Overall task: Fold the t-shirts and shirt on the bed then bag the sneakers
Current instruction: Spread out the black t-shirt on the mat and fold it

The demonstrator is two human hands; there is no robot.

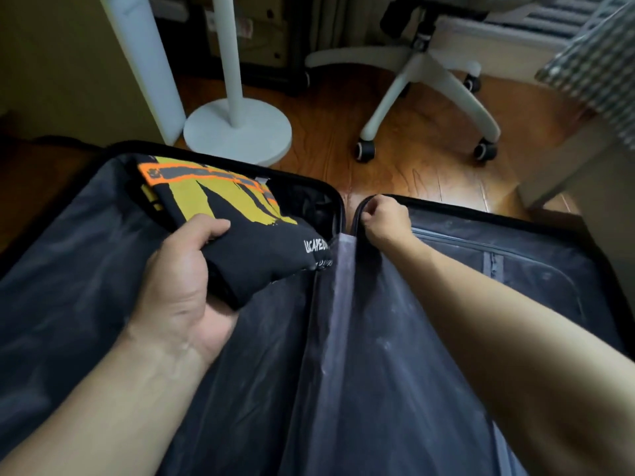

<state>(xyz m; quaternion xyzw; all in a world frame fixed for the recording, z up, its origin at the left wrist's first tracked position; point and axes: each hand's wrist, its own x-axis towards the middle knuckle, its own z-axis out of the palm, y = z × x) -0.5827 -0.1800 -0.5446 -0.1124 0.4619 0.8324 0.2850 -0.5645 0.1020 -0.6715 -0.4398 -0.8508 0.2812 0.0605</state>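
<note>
t-shirt (237, 214), folded, blk w/ yellow-orange print, gripped by left hand (182, 286); right hand (386, 218) pinching suitcase (481, 269) rim.

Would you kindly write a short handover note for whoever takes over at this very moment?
Left hand: grips a folded black t-shirt with a yellow and orange print, held over the left half of the open suitcase.
Right hand: grips the far rim of the suitcase's right half.
Done: this t-shirt is folded.
Left: set it down in the suitcase. Other shirts, the bed and the sneakers are out of view, so check them.
</note>
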